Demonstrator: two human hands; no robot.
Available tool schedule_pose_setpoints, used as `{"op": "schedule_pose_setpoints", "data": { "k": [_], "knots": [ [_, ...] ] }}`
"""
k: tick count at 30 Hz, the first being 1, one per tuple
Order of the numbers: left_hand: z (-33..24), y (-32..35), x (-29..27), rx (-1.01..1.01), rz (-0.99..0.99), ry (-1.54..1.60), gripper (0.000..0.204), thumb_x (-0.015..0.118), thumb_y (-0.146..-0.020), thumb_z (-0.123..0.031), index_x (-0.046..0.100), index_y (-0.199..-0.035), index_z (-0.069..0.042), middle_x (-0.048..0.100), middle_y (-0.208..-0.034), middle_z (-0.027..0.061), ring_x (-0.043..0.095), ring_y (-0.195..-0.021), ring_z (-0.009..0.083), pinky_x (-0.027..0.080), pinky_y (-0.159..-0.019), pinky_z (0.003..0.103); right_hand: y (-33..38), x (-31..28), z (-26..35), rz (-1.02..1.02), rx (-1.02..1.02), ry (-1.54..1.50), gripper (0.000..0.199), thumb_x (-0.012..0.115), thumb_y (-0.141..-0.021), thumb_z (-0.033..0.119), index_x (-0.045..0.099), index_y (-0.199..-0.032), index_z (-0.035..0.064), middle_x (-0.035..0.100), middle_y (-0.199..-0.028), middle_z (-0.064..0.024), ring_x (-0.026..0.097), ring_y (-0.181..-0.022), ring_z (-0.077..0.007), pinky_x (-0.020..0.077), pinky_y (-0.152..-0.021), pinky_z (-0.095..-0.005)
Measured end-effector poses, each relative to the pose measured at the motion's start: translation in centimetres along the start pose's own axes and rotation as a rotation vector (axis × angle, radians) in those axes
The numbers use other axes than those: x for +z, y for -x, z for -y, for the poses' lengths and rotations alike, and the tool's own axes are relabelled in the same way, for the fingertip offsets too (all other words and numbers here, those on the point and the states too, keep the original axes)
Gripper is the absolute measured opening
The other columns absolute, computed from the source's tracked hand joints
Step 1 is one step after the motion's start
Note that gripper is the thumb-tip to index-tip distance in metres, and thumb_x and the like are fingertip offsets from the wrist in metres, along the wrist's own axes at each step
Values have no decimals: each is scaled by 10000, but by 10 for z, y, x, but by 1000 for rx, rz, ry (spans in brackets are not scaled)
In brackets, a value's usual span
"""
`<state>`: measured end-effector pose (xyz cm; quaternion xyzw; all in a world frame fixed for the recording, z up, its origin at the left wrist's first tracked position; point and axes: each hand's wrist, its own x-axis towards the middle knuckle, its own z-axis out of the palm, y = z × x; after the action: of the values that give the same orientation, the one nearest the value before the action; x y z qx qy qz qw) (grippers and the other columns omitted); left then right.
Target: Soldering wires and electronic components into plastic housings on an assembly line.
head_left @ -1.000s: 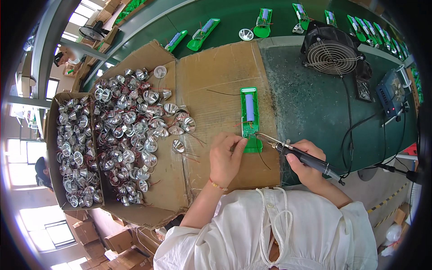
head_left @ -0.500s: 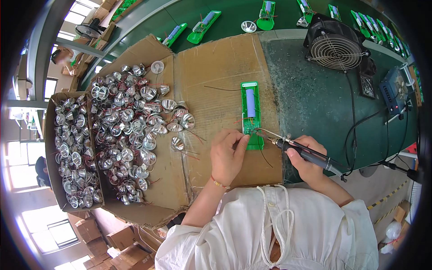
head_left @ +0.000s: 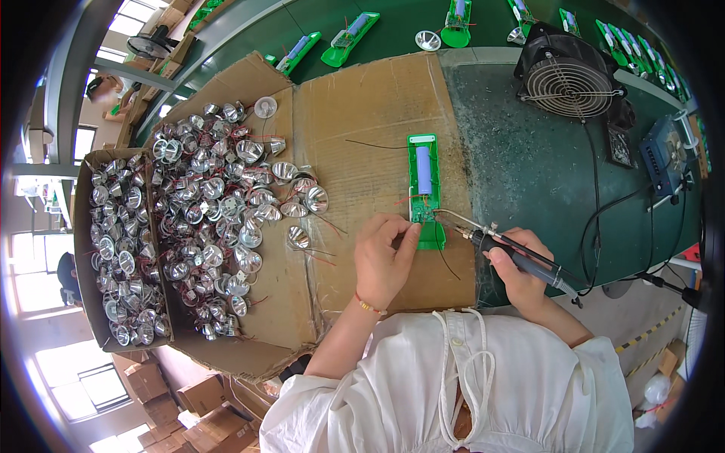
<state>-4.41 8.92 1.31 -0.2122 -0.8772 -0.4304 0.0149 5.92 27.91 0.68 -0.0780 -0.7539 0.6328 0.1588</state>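
Seen from above, an open green flashlight housing (head_left: 436, 181) lies lengthwise just right of the frame's centre, on a flattened sheet of brown cardboard (head_left: 370, 106). A lavender cylindrical battery (head_left: 424, 170) sits in its upper part, with a small green circuit board (head_left: 424, 215) below. The person's left hand (head_left: 384, 253) is at the board's lower left, its thumb and forefinger drawn narrowly together at the housing's edge; whether they pinch a wire cannot be told. The right hand (head_left: 521, 268), lower right of the housing and apart from it, is wrapped around a black-handled soldering iron (head_left: 513, 258), whose thin metal end points left to the board, so the housing lies between the two hands and slightly above them. A black wire (head_left: 448, 262) trails below the board toward the bottom of the frame. Many silver reflector cups (head_left: 249, 151) fill the cardboard box at left. A black fan (head_left: 568, 87) stands at upper right, with a blue soldering station (head_left: 664, 162) near the right edge. More green housings (head_left: 351, 39) line the top.
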Motion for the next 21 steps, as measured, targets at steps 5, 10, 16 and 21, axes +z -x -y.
{"op": "schedule_pose_setpoints", "data": {
  "k": [5,10,16,21],
  "knots": [
    [-5,-1,0,-33,1,28,96,641,-767,-73,595,-722,-2,574,-738,102,561,-602,224,447,-542,307,-3,5,0,9,11,-9,149,612,-796,60,537,-874,-44,595,-781,-118,589,-678,-134,471,-598,-242],
    [-7,-2,0,-37,4,41,95,640,-764,-63,593,-713,2,573,-737,103,570,-585,221,453,-527,301,-7,13,-2,-94,31,-111,116,655,-766,62,583,-822,-8,588,-685,-37,510,-570,-62,411,-514,-209],
    [-5,0,2,-43,-3,33,95,637,-762,-64,592,-712,3,574,-740,107,568,-599,227,450,-536,303,-2,9,-4,-49,62,-72,121,626,-790,66,556,-832,-23,585,-714,-63,536,-601,-86,437,-539,-218],
    [-4,2,2,-93,-8,52,99,636,-759,-69,592,-708,4,575,-743,109,567,-608,233,445,-544,311,2,9,-4,-85,110,-127,143,597,-810,65,528,-867,-47,578,-796,-112,584,-646,-126,487,-571,-233]
  ]
}}
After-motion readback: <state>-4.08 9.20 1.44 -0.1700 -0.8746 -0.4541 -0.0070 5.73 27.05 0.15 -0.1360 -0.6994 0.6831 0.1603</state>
